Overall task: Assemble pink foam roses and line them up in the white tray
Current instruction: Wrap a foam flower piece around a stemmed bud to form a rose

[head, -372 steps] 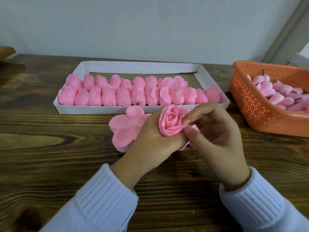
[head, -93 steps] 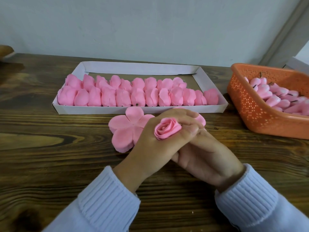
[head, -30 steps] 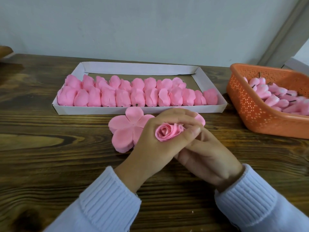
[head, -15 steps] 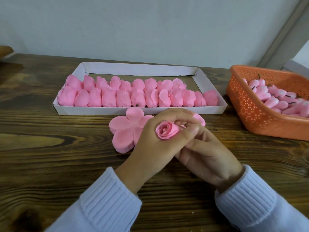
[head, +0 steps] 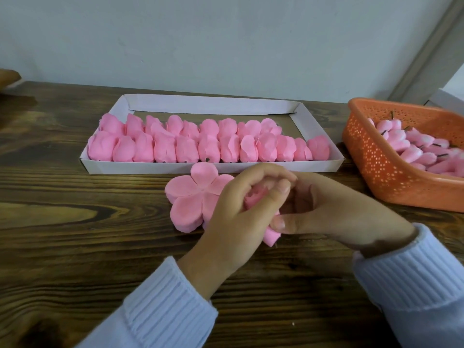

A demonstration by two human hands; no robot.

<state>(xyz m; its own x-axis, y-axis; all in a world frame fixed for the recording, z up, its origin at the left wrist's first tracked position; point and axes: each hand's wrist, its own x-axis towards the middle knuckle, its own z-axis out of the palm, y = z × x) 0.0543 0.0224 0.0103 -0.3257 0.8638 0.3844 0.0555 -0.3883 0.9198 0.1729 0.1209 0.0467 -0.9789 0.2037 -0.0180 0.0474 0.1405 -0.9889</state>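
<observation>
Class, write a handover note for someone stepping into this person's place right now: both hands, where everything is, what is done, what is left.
Left hand grips the rose; right hand pinches its lower end.
Petal stack lies on the table before the white tray; buds in the orange basket.
Done: two rows of finished roses in the tray, back row short at the right.
Left: finish this rose, place it, carry on.

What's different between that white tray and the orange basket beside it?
The white tray is shallow with plain solid walls; the orange basket is deeper with perforated walls. In the tray the roses lie in neat rows; in the basket the buds lie jumbled, dark stems showing. Both sit on the wooden table and hold pink foam pieces.
</observation>
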